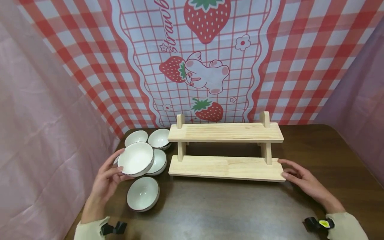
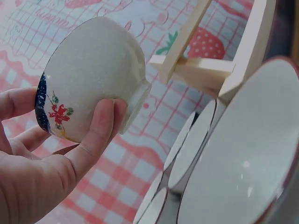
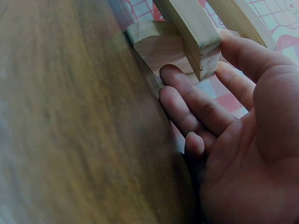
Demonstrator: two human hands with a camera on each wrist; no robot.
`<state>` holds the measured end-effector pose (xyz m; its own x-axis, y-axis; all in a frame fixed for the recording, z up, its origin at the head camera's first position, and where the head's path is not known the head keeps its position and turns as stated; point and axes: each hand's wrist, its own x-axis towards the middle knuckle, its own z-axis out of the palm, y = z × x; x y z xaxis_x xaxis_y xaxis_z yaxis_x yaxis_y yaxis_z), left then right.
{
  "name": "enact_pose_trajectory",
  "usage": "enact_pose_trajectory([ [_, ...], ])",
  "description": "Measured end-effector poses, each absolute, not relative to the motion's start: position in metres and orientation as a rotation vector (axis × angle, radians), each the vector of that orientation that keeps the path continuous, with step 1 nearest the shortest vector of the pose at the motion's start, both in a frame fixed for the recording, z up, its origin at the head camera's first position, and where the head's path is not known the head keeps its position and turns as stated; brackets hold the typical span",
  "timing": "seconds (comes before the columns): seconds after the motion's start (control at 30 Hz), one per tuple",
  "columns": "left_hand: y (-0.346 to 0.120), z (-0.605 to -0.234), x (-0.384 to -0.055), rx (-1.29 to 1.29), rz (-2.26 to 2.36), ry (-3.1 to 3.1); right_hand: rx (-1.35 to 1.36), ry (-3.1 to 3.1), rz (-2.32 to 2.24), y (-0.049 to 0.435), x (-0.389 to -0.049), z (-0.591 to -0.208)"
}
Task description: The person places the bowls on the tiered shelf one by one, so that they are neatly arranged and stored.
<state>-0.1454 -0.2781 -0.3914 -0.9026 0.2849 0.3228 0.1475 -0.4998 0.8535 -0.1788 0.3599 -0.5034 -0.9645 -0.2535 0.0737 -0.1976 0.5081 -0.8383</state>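
Note:
My left hand [image 1: 106,181] grips a white bowl [image 1: 136,159] by its side, above the other bowls at the table's left. In the left wrist view the bowl [image 2: 93,79] is tilted, showing a red flower and a dark blue patch on its outside. A two-tier wooden shelf rack [image 1: 225,166] stands toward the back of the table. My right hand [image 1: 306,181] pinches the right end of its lower board between thumb and forefinger. Seen from the right wrist, the board end [image 3: 205,53] sits between those fingers, while the other fingers curl below.
Behind the held bowl are several more white bowls, among them a back-left bowl [image 1: 136,137], a bowl beside the rack [image 1: 159,138] and one partly covered [image 1: 157,163]. Another bowl [image 1: 143,194] stands nearer the front. A checked strawberry cloth [image 1: 207,76] hangs behind the brown table [image 1: 222,210].

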Motion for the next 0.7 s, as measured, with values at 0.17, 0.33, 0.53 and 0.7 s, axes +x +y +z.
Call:
enact_pose_trajectory([
  [0.17,-0.266,-0.386,-0.153,0.637,2.523,1.541,-0.401,2.678,-1.488,0.359,-0.177,-0.503],
  [0.33,-0.254,-0.382,-0.160,0.599,2.493,1.575,-0.417,2.673,-1.501,0.359,-0.176,-0.503],
  [0.53,-0.237,-0.374,-0.169,0.532,2.465,1.631,-0.432,2.660,-1.516,0.359,-0.176,-0.504],
  [0.7,-0.220,-0.368,-0.176,0.523,2.446,1.655,-0.436,2.646,-1.521,0.360,-0.177,-0.507],
])
